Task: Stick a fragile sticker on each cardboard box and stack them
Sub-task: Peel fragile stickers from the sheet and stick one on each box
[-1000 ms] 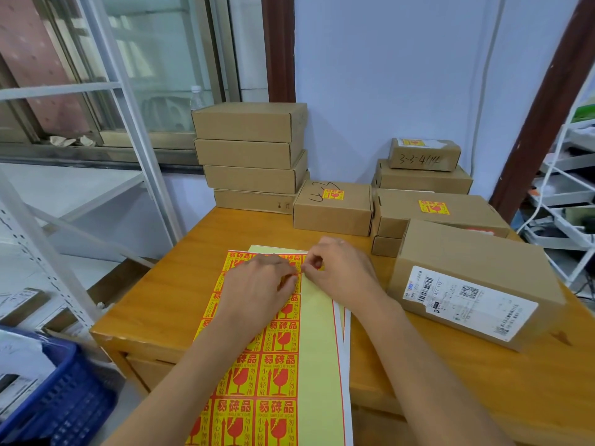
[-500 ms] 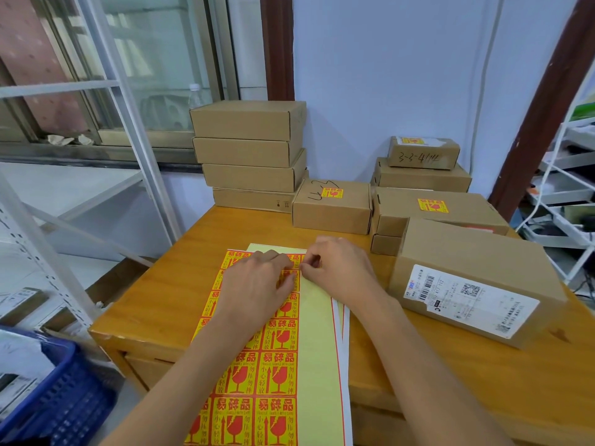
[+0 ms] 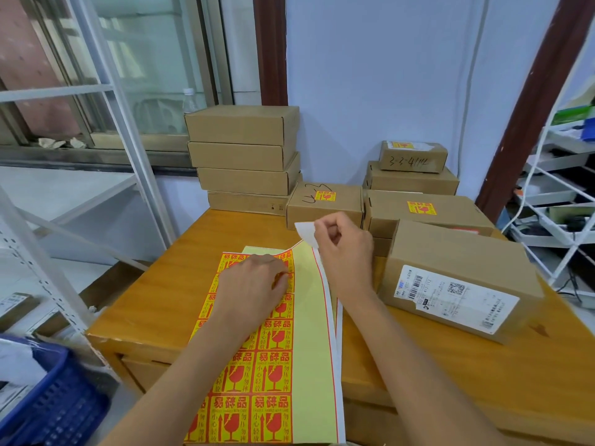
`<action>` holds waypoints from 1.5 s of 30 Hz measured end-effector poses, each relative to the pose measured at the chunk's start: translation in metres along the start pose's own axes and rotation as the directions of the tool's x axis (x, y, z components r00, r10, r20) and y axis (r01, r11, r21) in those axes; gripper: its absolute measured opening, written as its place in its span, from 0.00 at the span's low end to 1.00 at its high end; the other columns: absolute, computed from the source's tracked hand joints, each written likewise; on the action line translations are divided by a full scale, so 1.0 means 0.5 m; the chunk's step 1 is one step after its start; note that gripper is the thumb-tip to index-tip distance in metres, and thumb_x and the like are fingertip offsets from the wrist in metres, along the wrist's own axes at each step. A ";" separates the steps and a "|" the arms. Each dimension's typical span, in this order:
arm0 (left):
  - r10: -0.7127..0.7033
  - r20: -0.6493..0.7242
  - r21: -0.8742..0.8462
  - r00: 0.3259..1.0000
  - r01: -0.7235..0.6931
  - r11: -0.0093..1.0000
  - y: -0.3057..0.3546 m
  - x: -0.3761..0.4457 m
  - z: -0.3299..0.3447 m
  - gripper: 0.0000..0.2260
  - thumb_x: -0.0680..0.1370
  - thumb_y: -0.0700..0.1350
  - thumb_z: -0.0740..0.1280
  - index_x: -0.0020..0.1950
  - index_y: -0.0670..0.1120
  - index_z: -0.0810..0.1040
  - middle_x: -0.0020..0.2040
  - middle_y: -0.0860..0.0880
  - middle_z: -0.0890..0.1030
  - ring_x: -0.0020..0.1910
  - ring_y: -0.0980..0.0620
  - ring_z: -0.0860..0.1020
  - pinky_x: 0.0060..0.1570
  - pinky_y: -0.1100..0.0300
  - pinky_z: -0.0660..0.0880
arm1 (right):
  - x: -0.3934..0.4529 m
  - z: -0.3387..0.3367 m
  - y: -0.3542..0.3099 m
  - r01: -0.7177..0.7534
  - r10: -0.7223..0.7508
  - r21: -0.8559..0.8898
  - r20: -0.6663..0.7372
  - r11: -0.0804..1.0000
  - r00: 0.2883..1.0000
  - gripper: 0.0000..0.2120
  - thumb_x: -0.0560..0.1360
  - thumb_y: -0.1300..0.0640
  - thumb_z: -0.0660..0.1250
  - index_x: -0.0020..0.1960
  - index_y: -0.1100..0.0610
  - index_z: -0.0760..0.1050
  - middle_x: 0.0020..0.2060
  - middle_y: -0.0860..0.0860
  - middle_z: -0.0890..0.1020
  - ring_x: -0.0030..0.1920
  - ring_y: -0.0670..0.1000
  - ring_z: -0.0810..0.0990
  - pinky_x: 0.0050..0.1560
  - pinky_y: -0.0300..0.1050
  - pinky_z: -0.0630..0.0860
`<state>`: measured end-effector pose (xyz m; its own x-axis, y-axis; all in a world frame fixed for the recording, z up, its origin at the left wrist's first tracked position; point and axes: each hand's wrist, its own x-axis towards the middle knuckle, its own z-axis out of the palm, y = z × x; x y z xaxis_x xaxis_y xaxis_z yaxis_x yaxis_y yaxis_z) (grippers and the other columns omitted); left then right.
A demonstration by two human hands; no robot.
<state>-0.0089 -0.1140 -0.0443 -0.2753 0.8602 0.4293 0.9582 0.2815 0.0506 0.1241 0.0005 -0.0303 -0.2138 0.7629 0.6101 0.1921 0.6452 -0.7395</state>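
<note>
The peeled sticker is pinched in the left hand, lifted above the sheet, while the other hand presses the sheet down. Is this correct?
Not quite. In the head view the right hand pinches the peeled sticker, lifted above the sticker sheet; the left hand presses the sheet down.

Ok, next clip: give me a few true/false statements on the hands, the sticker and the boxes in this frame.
1. The right hand pinches a peeled sticker, white back showing. True.
2. The left hand lifts a box. False: it rests on the sticker sheet.
3. The box with the shipping label has a fragile sticker on top. False: none visible.
4. The left stack is four boxes high. True.
</note>
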 end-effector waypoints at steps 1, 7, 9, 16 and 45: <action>0.003 0.010 0.014 1.000 -0.003 1.000 0.002 -0.001 -0.003 0.12 0.83 0.56 0.61 0.59 0.57 0.83 0.57 0.60 0.83 0.54 0.57 0.80 0.36 0.62 0.74 | -0.004 -0.003 -0.005 0.002 -0.002 0.053 -0.008 0.999 1.000 0.09 0.82 0.51 0.66 0.47 0.54 0.79 0.30 0.47 0.81 0.31 0.50 0.80 0.38 0.55 0.78; 0.036 0.125 0.038 0.991 -0.041 0.998 0.008 0.023 -0.019 0.13 0.84 0.54 0.60 0.66 0.56 0.78 0.63 0.56 0.80 0.59 0.52 0.80 0.44 0.56 0.76 | -0.031 -0.022 -0.036 -0.013 0.001 0.117 0.104 0.993 0.995 0.08 0.84 0.47 0.63 0.50 0.48 0.77 0.26 0.46 0.81 0.25 0.52 0.78 0.50 0.63 0.81; 0.082 0.265 0.056 0.961 -0.100 0.993 0.007 0.044 -0.020 0.16 0.85 0.52 0.59 0.72 0.53 0.73 0.71 0.53 0.76 0.67 0.48 0.76 0.54 0.50 0.79 | -0.030 -0.037 -0.050 0.019 -0.029 0.100 0.101 0.995 0.995 0.08 0.84 0.48 0.63 0.50 0.49 0.77 0.27 0.45 0.82 0.23 0.51 0.77 0.44 0.59 0.81; 0.013 0.119 -0.238 0.993 0.016 0.971 0.038 0.049 -0.075 0.10 0.83 0.50 0.64 0.63 0.54 0.80 0.63 0.54 0.80 0.60 0.50 0.80 0.55 0.49 0.79 | -0.053 -0.106 -0.093 0.272 -0.280 -0.229 0.000 0.935 0.960 0.12 0.85 0.43 0.58 0.52 0.47 0.77 0.27 0.44 0.80 0.26 0.46 0.78 0.35 0.45 0.76; 0.379 0.014 -0.653 0.925 -0.278 0.704 0.369 0.125 -0.184 0.20 0.78 0.57 0.70 0.68 0.63 0.70 0.46 0.62 0.82 0.47 0.63 0.81 0.51 0.49 0.80 | 0.034 -0.496 -0.073 -0.318 0.375 -0.250 0.232 0.915 0.898 0.15 0.76 0.54 0.68 0.35 0.61 0.73 0.28 0.50 0.71 0.30 0.49 0.67 0.35 0.44 0.64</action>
<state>0.1576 -0.0474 0.0746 0.1074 0.9086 0.4036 0.8018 -0.3192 0.5053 0.3510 0.0000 0.0773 -0.3417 0.9173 0.2046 0.4829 0.3581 -0.7991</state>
